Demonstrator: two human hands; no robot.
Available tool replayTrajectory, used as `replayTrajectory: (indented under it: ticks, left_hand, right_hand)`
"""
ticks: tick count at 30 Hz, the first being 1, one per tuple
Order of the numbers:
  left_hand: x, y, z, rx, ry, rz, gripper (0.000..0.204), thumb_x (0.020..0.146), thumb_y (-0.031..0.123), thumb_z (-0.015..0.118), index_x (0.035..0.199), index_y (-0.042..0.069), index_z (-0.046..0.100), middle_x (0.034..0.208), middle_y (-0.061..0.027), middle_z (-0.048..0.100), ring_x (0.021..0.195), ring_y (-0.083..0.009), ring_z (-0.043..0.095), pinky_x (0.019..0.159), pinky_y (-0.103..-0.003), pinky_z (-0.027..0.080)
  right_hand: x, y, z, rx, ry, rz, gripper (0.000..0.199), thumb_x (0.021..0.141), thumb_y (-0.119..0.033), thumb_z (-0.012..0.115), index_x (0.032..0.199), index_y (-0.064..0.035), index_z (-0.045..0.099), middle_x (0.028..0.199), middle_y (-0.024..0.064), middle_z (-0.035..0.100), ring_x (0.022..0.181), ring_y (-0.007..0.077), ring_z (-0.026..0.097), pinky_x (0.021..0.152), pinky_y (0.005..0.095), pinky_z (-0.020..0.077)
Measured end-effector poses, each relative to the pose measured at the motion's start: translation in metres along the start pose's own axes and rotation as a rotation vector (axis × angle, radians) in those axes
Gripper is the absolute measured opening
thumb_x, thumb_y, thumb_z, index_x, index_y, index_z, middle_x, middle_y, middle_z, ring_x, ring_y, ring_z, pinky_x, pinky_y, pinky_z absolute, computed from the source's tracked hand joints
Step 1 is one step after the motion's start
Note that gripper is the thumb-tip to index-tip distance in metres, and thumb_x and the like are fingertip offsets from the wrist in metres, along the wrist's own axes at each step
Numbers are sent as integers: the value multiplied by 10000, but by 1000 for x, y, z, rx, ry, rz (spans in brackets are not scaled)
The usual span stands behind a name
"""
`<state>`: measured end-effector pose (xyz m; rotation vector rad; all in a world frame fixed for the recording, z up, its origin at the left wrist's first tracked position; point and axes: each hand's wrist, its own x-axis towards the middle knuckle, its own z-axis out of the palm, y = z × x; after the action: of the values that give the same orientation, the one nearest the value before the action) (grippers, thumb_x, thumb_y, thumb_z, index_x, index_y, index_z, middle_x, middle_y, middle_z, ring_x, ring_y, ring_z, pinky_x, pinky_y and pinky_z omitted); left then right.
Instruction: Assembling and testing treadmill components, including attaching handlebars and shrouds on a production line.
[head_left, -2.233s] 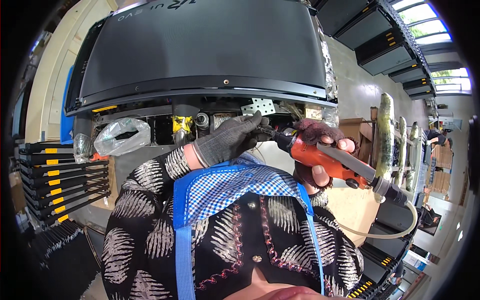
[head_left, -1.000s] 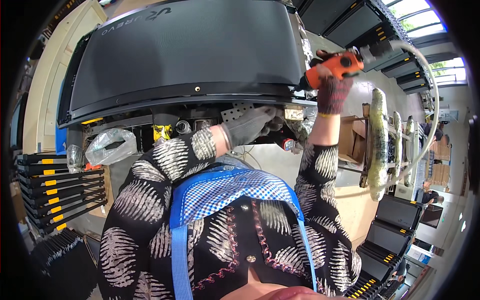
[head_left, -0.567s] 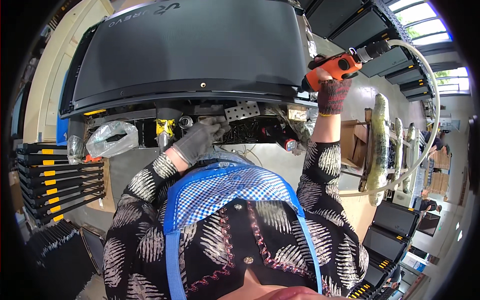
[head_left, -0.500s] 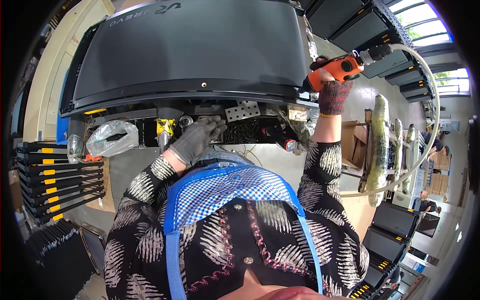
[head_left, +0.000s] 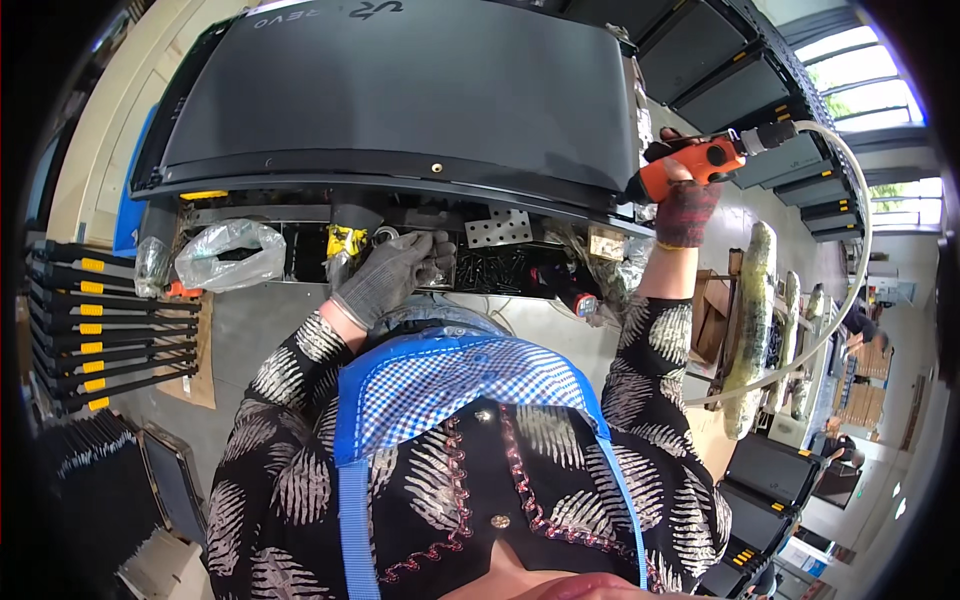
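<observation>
My left hand (head_left: 392, 275), in a grey work glove, is over the parts tray along the near side of a large dark grey treadmill deck (head_left: 400, 95). Its fingers are curled together beside the loose black screws (head_left: 492, 268); whatever they pinch, if anything, is hidden. My right hand (head_left: 686, 212), in a dark red and black knitted glove, grips an orange air wrench (head_left: 690, 168) by the deck's right end. The wrench's nose points left toward the deck's near right corner, and I cannot tell if it touches. A pale hose (head_left: 866, 215) runs from its black coupling.
In the tray are a perforated metal plate (head_left: 498, 227), a black and red power tool (head_left: 568, 290) and a clear plastic bag (head_left: 230, 255). Stacked black frames (head_left: 110, 330) stand left. Wrapped rolls (head_left: 750, 335) stand right, with the hose curving around them.
The whole view has shifted slightly, carrying the deck and tray to the right. My left fingers look more curled over the tray. My right hand keeps the air wrench at the deck's right end.
</observation>
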<state>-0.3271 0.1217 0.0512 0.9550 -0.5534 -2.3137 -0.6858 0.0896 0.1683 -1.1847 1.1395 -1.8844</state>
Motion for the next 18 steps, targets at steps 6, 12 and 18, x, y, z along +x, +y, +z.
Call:
replayTrajectory:
  ticks: [6, 12, 18]
  left_hand:
    - [-18, 6, 10, 70, -71, 50, 293, 977, 245, 476, 1187, 44, 518, 1023, 4, 569, 899, -54, 544, 735, -177, 461]
    - [-24, 12, 30, -9, -110, 39, 282, 969, 266, 490, 1164, 67, 528, 932, 31, 538, 798, -35, 507, 686, -143, 438]
    - [-28, 19, 37, -73, -183, -42, 255, 972, 246, 486, 1142, 62, 532, 876, 35, 512, 766, -29, 488, 684, -145, 437]
  right_hand:
    - [-9, -23, 16, -7, -116, -211, 489, 666, -72, 680, 1118, -28, 498, 1044, 173, 611, 915, 283, 618, 808, 413, 513]
    - [-68, -38, 76, 514, -317, -236, 540, 676, -64, 640, 1199, -128, 519, 1137, 91, 549, 1028, 243, 539, 961, 499, 387]
    - [-105, -13, 108, 753, -394, -155, 543, 675, -41, 660, 1175, -118, 464, 1124, 132, 531, 1072, 270, 528, 903, 597, 419]
